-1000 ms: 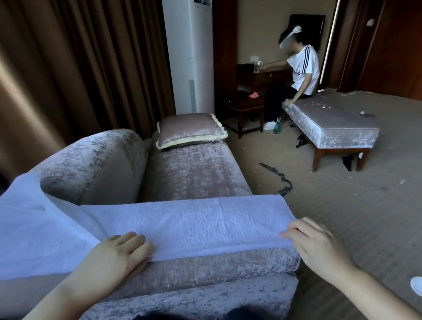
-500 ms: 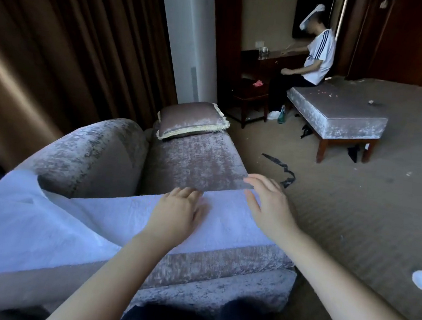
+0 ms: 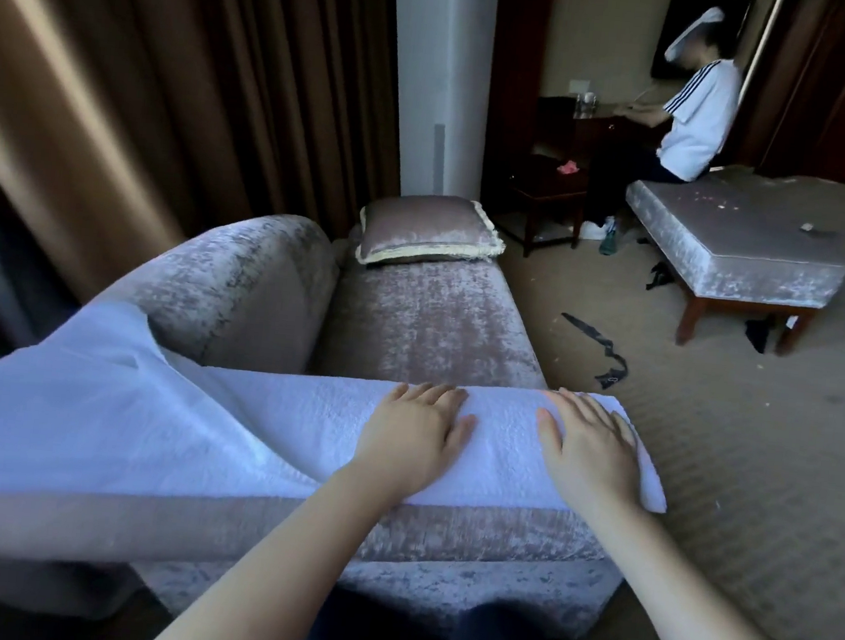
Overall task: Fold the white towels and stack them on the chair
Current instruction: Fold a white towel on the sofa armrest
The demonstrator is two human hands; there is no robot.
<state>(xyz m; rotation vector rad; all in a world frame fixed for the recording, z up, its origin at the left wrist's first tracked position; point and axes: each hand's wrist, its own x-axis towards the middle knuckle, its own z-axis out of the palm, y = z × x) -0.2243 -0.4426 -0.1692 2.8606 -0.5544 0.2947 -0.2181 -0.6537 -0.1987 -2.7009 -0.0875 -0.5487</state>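
the left hand and the right hand press flat, fingers straight and gripping nothing, on the white towel along the front edge of the chair; it seems folded only into a long strip, nothing stacked yet.

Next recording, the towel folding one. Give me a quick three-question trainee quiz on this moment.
1. True or false: the left hand and the right hand both lie flat on the white towel.
2. Which hand is nearer the towel's end by the carpet? A) left B) right
3. Fill in: at the far end of the chair lies a ___.
Key: 1 true; 2 B; 3 cushion.
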